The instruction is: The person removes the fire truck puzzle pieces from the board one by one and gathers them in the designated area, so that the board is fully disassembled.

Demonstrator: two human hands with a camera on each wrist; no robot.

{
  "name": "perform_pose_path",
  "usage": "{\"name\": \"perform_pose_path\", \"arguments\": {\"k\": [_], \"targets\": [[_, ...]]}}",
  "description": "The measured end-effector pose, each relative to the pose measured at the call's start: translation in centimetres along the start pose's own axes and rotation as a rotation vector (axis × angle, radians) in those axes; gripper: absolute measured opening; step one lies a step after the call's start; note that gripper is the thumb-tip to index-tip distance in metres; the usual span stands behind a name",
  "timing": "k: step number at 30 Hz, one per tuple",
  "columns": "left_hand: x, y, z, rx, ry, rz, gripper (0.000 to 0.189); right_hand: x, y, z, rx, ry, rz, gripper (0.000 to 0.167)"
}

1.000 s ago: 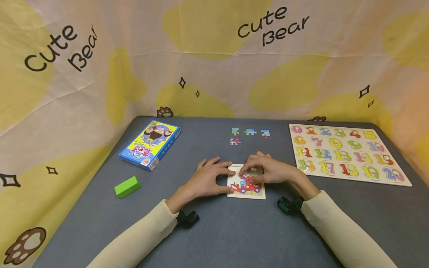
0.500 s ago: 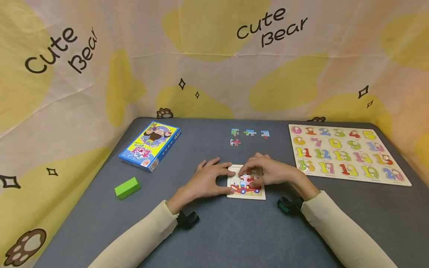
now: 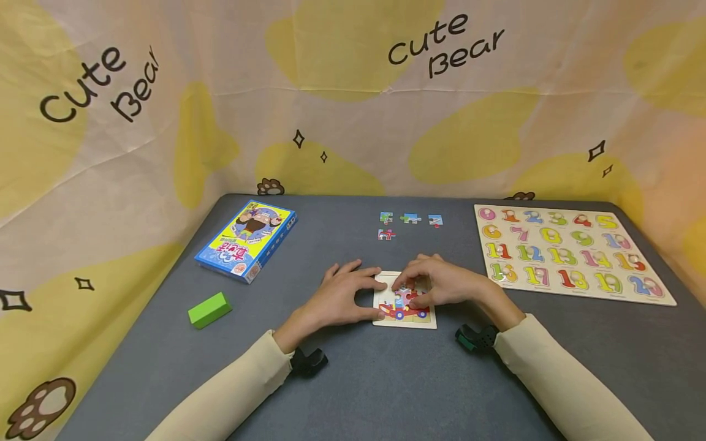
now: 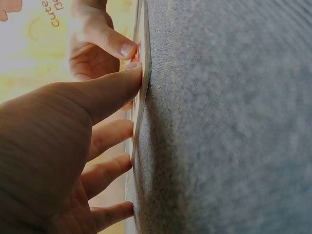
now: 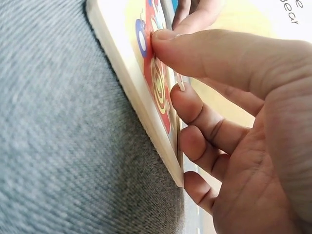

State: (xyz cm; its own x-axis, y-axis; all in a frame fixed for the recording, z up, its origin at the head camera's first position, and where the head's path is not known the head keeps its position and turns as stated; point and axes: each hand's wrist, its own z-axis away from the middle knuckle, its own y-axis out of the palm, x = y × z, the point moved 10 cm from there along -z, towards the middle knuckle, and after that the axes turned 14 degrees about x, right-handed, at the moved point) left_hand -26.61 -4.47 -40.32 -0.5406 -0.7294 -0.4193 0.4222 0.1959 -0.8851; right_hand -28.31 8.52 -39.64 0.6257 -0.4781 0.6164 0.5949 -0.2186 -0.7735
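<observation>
A small square wooden jigsaw board (image 3: 432,320) with a red vehicle picture lies on the grey table. My left hand (image 3: 339,298) rests against its left side, the thumb and fingers fairly straight on the border. Over the upper right of the board, my right hand (image 3: 453,283) pinches a jigsaw piece (image 3: 407,295) low above the picture. In the right wrist view, the thin edge of this piece (image 5: 180,79) shows between thumb and fingers, and the thumb tip touches the red picture. My fingers hide part of the board's upper area.
Several loose jigsaw pieces (image 3: 410,218) lie beyond the board. A wooden number board (image 3: 573,293) is at the right. On the left are a blue and yellow box (image 3: 248,237) and a green block (image 3: 210,310). A patterned cloth (image 3: 353,110) hangs behind the table.
My right fingers shift slightly over the board, and the pinched piece changes its tilt and now lies lower against the picture. My left hand stays in place.
</observation>
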Motion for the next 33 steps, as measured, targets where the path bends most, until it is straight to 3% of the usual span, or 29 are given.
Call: {"name": "perform_pose_path", "arguments": {"k": [33], "targets": [[0.03, -0.01, -0.05, -0.003, 0.01, 0.0, 0.054, 0.25, -0.04, -0.12, -0.008, 0.0, -0.004, 0.031]]}}
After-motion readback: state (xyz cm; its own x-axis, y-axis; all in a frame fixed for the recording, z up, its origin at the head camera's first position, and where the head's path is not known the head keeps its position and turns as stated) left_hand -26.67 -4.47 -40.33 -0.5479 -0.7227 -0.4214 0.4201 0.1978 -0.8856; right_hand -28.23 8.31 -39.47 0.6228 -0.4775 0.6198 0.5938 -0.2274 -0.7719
